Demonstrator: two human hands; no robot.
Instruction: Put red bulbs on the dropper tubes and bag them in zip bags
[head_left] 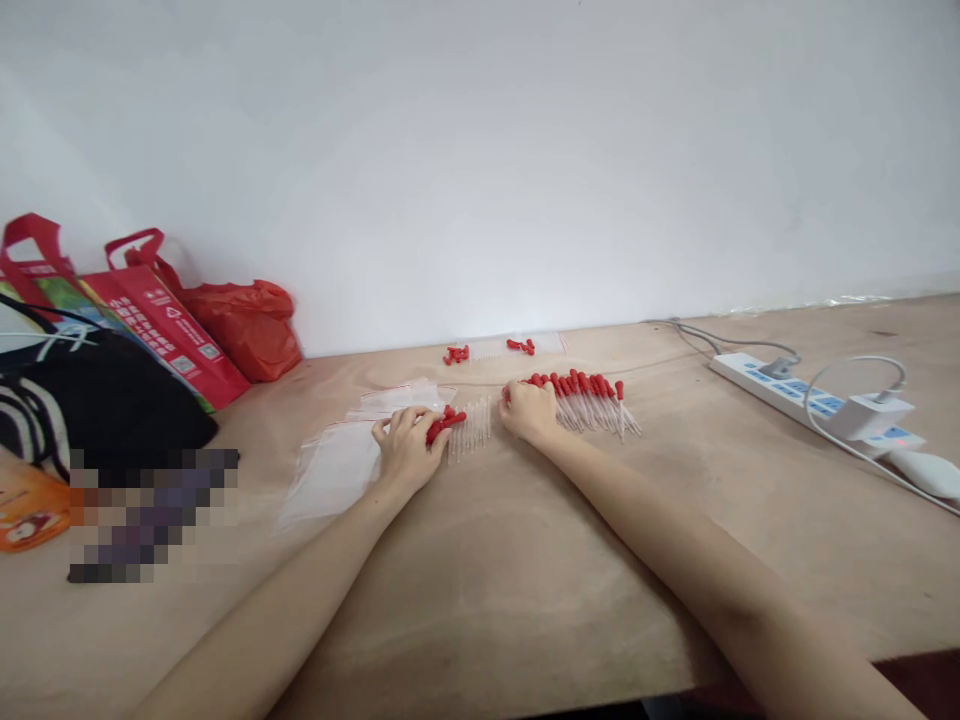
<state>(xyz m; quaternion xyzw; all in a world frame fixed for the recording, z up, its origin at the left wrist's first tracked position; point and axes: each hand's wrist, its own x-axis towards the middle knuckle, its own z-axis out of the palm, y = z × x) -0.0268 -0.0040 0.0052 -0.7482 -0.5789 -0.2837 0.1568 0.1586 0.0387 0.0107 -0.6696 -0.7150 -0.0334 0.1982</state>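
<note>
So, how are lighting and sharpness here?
Head view: pale wall brightest mid-frame, dimmer toward the upper corners; thin clear tubes soft and low-contrast against the brown wooden table; dark object at left pixelated beyond recognition.

We can pass over the wooden tabletop (517, 600) between our forearms (315, 590); red-bulbed droppers (576, 385) lie in our way just beside our right hand (529, 410), with the power strip (772, 385) farther right.

The person's left hand (409, 445) and right hand (531, 408) make two. Between them lie several tubes (471, 430), too faint to count; beyond, two bulb clusters (456, 355); rightward, at least eight droppers (577, 385), one power strip (796, 394); leftward, one red plastic bag (247, 328).
</note>
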